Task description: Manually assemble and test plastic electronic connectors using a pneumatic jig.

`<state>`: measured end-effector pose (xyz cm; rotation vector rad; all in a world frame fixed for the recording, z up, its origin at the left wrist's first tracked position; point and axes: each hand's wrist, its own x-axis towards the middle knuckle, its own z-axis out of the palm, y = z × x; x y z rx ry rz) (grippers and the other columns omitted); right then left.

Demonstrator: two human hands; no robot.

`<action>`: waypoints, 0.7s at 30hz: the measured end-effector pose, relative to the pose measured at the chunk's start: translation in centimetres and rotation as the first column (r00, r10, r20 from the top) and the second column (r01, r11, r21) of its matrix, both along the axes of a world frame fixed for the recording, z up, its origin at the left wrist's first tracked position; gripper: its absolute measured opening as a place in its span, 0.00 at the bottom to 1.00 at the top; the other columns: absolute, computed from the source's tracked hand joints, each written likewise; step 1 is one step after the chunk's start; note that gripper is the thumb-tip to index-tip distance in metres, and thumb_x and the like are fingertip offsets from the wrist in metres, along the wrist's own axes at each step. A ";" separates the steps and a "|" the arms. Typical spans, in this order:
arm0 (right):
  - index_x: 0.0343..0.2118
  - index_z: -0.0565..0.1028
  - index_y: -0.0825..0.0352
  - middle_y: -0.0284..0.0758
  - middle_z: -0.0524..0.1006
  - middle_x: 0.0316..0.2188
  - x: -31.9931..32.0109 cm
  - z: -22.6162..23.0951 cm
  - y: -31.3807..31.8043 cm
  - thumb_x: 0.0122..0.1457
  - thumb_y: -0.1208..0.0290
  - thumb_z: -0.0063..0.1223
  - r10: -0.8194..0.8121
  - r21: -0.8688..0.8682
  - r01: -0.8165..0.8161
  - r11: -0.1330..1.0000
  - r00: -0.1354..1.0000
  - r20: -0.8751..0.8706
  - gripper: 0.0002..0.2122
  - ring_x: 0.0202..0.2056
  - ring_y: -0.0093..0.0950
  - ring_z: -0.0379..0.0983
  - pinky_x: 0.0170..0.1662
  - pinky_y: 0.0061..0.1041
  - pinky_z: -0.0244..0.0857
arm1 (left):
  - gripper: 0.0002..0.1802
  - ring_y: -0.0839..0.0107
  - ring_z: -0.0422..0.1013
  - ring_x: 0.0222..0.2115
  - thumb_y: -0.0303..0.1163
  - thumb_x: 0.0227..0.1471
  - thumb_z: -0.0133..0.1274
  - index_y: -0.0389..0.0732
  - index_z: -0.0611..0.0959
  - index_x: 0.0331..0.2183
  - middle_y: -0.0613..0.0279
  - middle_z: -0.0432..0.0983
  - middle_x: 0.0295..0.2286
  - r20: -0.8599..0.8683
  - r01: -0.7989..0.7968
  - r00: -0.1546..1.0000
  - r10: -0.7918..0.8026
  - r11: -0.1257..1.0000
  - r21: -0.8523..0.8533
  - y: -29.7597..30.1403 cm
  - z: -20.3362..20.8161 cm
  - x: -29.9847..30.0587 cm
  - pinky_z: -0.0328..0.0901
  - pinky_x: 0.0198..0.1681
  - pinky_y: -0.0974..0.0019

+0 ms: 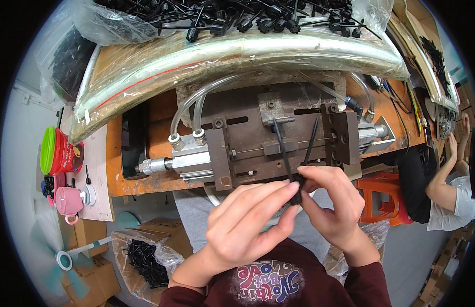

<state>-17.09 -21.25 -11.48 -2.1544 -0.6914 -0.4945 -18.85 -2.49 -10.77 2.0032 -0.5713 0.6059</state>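
Wooden bench (160, 110); on it, metal fixture (230, 105), black slab (134, 146).

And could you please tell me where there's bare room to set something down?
A pale tabletop strip looks bare between the red tub and the orange bench; more bare bench lies between the black flat object and the clear tube. Crowded: the back, with its black heap, and the middle, with the metal fixture, left hand and right hand.

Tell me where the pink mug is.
The pink mug is at the head view's left, just left of a round white item and below the red tub.
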 end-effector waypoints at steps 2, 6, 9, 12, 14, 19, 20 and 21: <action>0.40 0.80 0.71 0.43 0.80 0.42 0.0 -0.3 -0.4 0.48 0.81 0.69 -0.002 -0.001 0.002 1.000 0.999 -0.046 0.15 0.36 0.37 0.80 0.36 0.29 0.75 | 0.21 0.62 0.80 0.33 0.20 0.41 0.70 0.35 0.87 0.42 0.53 0.83 0.36 -0.010 -0.018 1.000 0.018 1.000 -0.014 0.8 0.2 -0.5 0.76 0.36 0.66; 0.39 0.78 0.72 0.48 0.77 0.51 0.4 -1.0 -0.5 0.47 0.81 0.66 0.104 -0.140 -0.111 0.984 0.993 -0.054 0.14 0.41 0.40 0.80 0.43 0.33 0.76 | 0.20 0.64 0.79 0.36 0.21 0.41 0.69 0.37 0.88 0.42 0.57 0.81 0.38 -0.069 -0.077 0.995 0.072 0.995 -0.070 1.8 -0.1 -1.2 0.76 0.38 0.67; 0.37 0.77 0.73 0.49 0.77 0.53 0.7 -1.0 0.0 0.48 0.78 0.62 0.111 -0.266 -0.106 0.958 0.994 0.002 0.12 0.40 0.40 0.80 0.44 0.34 0.76 | 0.21 0.67 0.79 0.36 0.18 0.41 0.69 0.37 0.88 0.41 0.56 0.78 0.41 -0.108 -0.065 0.993 0.054 0.993 -0.103 1.8 -0.6 -1.4 0.76 0.37 0.69; 0.37 0.78 0.72 0.49 0.77 0.55 0.8 -0.4 0.6 0.50 0.76 0.62 0.090 -0.421 -0.052 0.906 0.993 0.070 0.11 0.29 0.29 0.78 0.33 0.26 0.73 | 0.21 0.68 0.79 0.37 0.18 0.40 0.71 0.36 0.88 0.41 0.53 0.76 0.44 -0.132 -0.043 0.991 0.027 0.992 -0.120 1.7 -0.8 -1.5 0.77 0.38 0.70; 0.38 0.78 0.71 0.47 0.78 0.55 0.8 0.1 0.9 0.51 0.76 0.64 0.071 -0.486 -0.023 0.874 0.994 0.081 0.11 0.23 0.26 0.74 0.28 0.23 0.70 | 0.20 0.68 0.80 0.38 0.17 0.39 0.72 0.35 0.88 0.40 0.52 0.75 0.45 -0.140 -0.029 0.990 0.017 0.996 -0.082 1.8 -0.7 -1.5 0.78 0.38 0.69; 0.38 0.78 0.71 0.47 0.77 0.56 0.7 0.8 1.2 0.52 0.77 0.61 0.064 -0.550 -0.006 0.835 0.994 0.086 0.10 0.16 0.21 0.68 0.23 0.21 0.66 | 0.18 0.64 0.82 0.37 0.17 0.40 0.71 0.32 0.88 0.38 0.45 0.76 0.49 -0.159 0.042 0.986 -0.050 0.998 -0.052 2.0 -0.9 -1.4 0.79 0.39 0.65; 0.38 0.78 0.70 0.47 0.78 0.55 0.7 0.9 1.1 0.52 0.77 0.61 0.068 -0.553 -0.016 0.833 0.995 0.074 0.10 0.17 0.22 0.69 0.23 0.21 0.66 | 0.17 0.64 0.82 0.37 0.17 0.40 0.70 0.31 0.88 0.38 0.43 0.76 0.50 -0.156 0.052 0.986 -0.059 0.997 -0.048 2.0 -1.0 -1.3 0.79 0.39 0.64; 0.38 0.78 0.70 0.47 0.78 0.55 0.8 1.0 1.0 0.52 0.78 0.61 0.072 -0.557 -0.026 0.830 0.995 0.062 0.10 0.17 0.23 0.70 0.23 0.21 0.66 | 0.17 0.63 0.82 0.36 0.17 0.40 0.70 0.31 0.88 0.37 0.43 0.77 0.50 -0.145 0.058 0.988 -0.063 0.998 -0.033 2.0 -1.1 -1.3 0.79 0.39 0.65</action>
